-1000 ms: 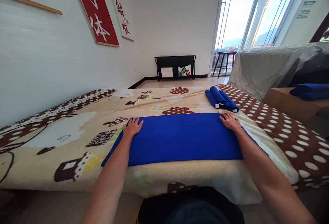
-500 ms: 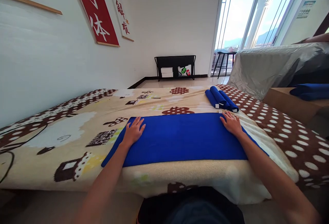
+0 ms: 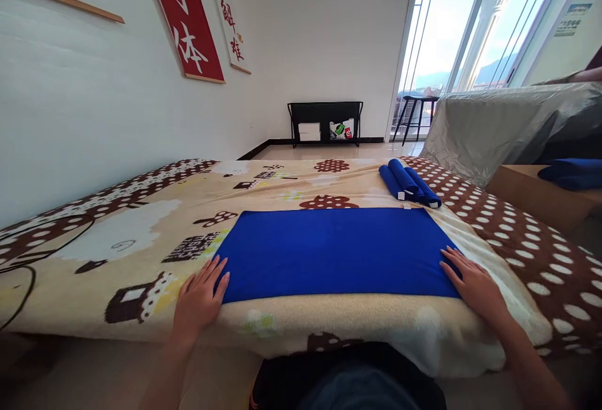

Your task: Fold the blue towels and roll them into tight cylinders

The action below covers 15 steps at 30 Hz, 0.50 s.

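A blue towel point(image 3: 336, 253) lies spread flat on a patterned blanket, with a small white tag at its far right edge. My left hand point(image 3: 201, 294) rests flat over its near left corner, fingers slightly spread. Across from it, my right hand point(image 3: 475, 281) lies on the near right corner with fingers stretched out. Both hands cover the corners beneath them. Beyond the towel's far right corner sit several rolled blue towels point(image 3: 408, 183) in a small pile, white tags showing.
The blanket point(image 3: 263, 194) is cream with brown dotted borders. On the right, more blue cloth point(image 3: 574, 173) lies on a cardboard box point(image 3: 531, 187), near a plastic-covered piece of furniture point(image 3: 508, 115). A black rack point(image 3: 325, 112) and a stool point(image 3: 417, 106) stand farther back.
Both hands have slid toward me along the towel's sides, from the far corners to the near ones. The towel stays flat. The view has shifted slightly.
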Tool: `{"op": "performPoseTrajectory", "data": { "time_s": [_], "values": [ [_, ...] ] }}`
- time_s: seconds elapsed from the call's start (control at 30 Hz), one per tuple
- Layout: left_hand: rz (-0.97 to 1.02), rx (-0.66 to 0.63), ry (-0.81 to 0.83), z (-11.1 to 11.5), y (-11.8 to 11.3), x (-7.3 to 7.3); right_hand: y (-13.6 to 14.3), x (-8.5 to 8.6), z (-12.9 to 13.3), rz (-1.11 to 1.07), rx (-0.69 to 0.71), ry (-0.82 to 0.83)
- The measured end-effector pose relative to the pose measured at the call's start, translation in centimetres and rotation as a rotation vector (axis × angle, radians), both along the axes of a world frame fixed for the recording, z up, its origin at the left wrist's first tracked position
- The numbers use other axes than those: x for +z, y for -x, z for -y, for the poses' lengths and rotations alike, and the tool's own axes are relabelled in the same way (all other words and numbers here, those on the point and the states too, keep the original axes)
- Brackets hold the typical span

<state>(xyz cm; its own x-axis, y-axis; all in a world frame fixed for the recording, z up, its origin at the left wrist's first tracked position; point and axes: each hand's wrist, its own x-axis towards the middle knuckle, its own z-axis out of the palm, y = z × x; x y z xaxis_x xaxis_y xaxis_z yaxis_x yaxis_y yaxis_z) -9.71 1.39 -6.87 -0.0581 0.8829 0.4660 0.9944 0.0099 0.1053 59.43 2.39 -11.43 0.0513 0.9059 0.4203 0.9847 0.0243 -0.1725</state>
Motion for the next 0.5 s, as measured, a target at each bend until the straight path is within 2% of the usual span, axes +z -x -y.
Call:
{"op": "performPoseTrajectory", "data": {
  "time_s": [0.13,0.23,0.33,0.5],
  "values": [
    [0.081,-0.014,-0.227,2.7,-0.4,-1.8,0.1,-0.3,2.5,-0.04,-0.033,-0.081],
    [0.146,-0.002,-0.378,3.9,-0.8,-3.2,0.4,-0.5,3.5,-0.049,-0.041,-0.145],
    [0.19,0.018,-0.414,4.2,-0.7,-3.9,0.5,-1.1,4.4,-0.065,-0.078,-0.222],
    [0.191,-0.005,-0.412,4.0,-0.3,-3.9,1.0,-2.8,6.3,-0.11,-0.165,-0.389]
  ]
}}
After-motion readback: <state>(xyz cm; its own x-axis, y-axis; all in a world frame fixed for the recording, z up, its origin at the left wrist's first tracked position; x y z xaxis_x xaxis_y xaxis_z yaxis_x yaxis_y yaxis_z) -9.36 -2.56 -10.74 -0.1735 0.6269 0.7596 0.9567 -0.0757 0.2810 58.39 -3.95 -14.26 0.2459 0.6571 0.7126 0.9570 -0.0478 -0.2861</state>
